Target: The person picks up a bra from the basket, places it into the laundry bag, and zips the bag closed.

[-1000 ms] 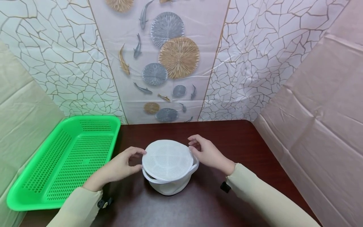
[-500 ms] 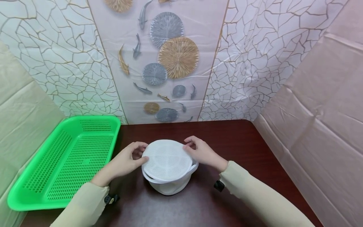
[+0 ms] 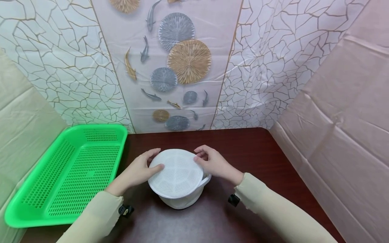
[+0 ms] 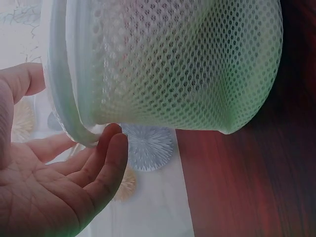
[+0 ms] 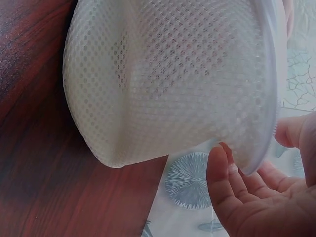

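A white mesh laundry bag (image 3: 181, 203), round and standing upright, sits on the table in the head view. Its round mesh lid (image 3: 176, 175) lies over the top, with a gap to the rim at the right. My left hand (image 3: 140, 170) holds the lid's left edge, thumb on top and fingers beyond the rim. At the far right edge, my right hand (image 3: 215, 164) pinches the lid between thumb and fingers. The left wrist view shows the bag's mesh side (image 4: 187, 64) and separate rim bands; fingertips lie under the rim. The bag's inside is hidden.
A green plastic basket (image 3: 122, 153) with perforated sides stands at the left. Dark reddish wood forms the table (image 3: 243, 145). A patterned cloth wall (image 3: 258, 84) rises behind it, and beige cloth (image 3: 340, 135) hangs along the right side.
My left hand has moved right, its thumb now further onto the lid. The lid has shifted left and covers the front-left rim. My right hand has moved left onto the lid's edge.
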